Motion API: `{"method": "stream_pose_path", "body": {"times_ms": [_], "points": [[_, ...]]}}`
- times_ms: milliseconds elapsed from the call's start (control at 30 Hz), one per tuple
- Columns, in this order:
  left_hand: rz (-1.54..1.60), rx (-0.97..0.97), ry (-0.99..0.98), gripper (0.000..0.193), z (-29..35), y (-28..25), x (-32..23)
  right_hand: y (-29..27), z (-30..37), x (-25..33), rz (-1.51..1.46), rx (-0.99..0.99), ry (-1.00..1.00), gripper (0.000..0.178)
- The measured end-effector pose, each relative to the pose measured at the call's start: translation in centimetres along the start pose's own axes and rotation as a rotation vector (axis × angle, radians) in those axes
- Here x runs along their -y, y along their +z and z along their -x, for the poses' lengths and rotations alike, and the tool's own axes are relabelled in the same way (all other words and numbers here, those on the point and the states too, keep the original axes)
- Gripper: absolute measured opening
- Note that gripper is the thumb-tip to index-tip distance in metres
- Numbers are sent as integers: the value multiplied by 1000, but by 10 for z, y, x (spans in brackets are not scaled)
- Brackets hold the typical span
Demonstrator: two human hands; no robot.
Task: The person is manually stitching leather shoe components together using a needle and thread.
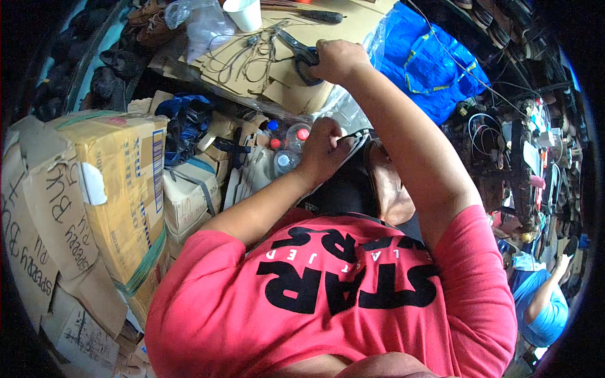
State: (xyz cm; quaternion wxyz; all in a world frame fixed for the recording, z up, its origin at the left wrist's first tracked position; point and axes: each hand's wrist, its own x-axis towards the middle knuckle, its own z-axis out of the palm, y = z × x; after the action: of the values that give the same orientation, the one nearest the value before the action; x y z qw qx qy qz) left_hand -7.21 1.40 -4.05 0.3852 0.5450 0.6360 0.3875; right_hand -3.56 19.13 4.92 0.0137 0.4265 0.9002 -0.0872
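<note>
Up on the cardboard-covered work surface point(283, 85), my right hand point(340, 61) is closed at the dark handles of a pair of scissors point(305, 62). The scissors lie with their blades pointing to the far left. Nearer to me, over my lap, my left hand point(322, 150) is closed on a dark piece with a pale edge point(358, 140); its exact kind does not show. Beside it, partly behind my right forearm, is a shiny brown leather-like item point(389, 183). Loose thin cords point(242, 60) lie tangled left of the scissors.
A white cup point(242, 14), a plastic bag point(208, 31) and a dark-handled tool point(315, 14) are on the surface. Capped bottles point(287, 160) stand below its edge. Cardboard boxes point(120, 183) stack at left, a blue bag point(428, 63) lies right, and another person point(542, 302) sits far right.
</note>
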Motion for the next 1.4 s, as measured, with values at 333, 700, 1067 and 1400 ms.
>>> {"method": "stream_pose_path", "body": {"times_ms": [333,700,1067,1400], "points": [[279,637,379,45,-66,23,-28,-37,44,-90,-493,181,-176,36],[201,614,119,15,-92,0,-71,-74,270,-162,-815,107,304,52],[-350,556,564,23,-98,0,-153,-63,279,-144,-136,-23,69,74],[-445,598,715,15,-81,25,-155,-34,262,-134,-162,-84,74,63]]}}
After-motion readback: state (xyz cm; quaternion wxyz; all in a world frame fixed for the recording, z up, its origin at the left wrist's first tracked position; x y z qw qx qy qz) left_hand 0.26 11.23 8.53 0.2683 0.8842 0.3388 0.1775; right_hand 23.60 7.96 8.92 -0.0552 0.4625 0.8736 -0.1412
